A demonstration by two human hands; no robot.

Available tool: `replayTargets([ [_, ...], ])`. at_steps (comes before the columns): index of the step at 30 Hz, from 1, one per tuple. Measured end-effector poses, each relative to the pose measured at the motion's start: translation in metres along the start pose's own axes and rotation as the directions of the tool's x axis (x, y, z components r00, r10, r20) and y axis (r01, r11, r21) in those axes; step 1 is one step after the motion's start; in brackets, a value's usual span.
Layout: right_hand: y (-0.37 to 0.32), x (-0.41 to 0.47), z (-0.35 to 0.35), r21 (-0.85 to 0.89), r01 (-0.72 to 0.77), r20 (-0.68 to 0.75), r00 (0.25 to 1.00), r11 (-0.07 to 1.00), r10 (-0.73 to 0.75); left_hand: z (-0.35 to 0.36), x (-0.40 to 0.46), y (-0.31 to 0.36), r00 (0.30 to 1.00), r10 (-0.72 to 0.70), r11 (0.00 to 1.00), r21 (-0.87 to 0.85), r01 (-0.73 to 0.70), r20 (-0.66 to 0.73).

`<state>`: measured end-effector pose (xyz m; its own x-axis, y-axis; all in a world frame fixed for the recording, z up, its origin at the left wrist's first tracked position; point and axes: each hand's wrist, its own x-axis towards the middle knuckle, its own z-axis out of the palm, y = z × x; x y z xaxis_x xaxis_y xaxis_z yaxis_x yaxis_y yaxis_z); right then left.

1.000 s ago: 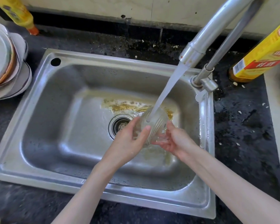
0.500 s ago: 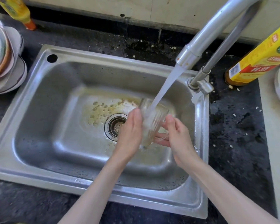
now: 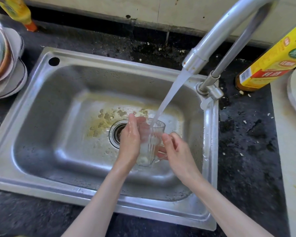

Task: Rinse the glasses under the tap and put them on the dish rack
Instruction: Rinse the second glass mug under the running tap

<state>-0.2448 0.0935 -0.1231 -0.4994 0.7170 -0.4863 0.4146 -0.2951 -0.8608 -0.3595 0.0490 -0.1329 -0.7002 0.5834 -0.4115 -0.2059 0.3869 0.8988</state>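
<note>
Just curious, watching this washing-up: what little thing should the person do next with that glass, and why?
Probably tip the glass to pour the water out. It stands mouth-up between the left hand and right hand, with the tap's stream running straight into it over the sink.

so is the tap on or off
On: a stream of water runs from the tap spout into the glass held over the sink.
</note>
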Motion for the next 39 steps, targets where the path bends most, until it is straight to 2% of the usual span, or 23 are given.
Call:
replayTargets([
  [6, 0.007, -0.014, -0.002, -0.019, 0.035, 0.076, 0.997, 0.999, -0.034, -0.004, -0.005, -0.011, 0.998, -0.052, 0.986, -0.154, 0.058, 0.043],
  [12, 0.009, -0.009, -0.006, 0.097, 0.042, 0.174, 0.983, 0.994, -0.059, -0.01, -0.012, -0.011, 0.996, 0.067, 0.958, -0.283, -0.048, 0.058],
  [18, 0.017, -0.008, -0.008, 0.104, 0.078, 0.213, 0.972, 0.992, -0.099, -0.009, -0.008, -0.008, 0.977, 0.205, 0.952, -0.243, -0.185, 0.058],
  [25, 0.026, -0.006, -0.009, 0.162, 0.118, 0.162, 0.976, 0.98, -0.144, -0.003, -0.004, -0.003, 0.977, 0.205, 0.952, -0.244, -0.184, 0.064],
  [31, 0.028, -0.003, -0.019, 0.184, 0.153, 0.173, 0.967, 0.971, -0.186, 0.001, -0.002, 0.001, 0.968, 0.236, 0.942, -0.264, -0.208, 0.081],
  [34, 0.015, 0.0, -0.019, 0.363, 0.062, 0.083, 0.992, 0.93, -0.098, 0.004, 0.001, -0.003, 0.97, 0.194, 0.965, -0.209, -0.161, 0.148],
  [36, 0.007, 0.005, -0.017, 0.486, -0.013, 0.009, 1.0, 0.874, 0.009, 0.005, 0.001, -0.007, 0.967, 0.152, 0.988, -0.042, -0.147, 0.206],
  [39, 0.002, 0.013, -0.014, 0.52, -0.115, -0.039, 0.987, 0.847, 0.158, 0.005, -0.007, -0.009, 0.961, 0.174, 0.969, 0.137, -0.206, 0.213],
])
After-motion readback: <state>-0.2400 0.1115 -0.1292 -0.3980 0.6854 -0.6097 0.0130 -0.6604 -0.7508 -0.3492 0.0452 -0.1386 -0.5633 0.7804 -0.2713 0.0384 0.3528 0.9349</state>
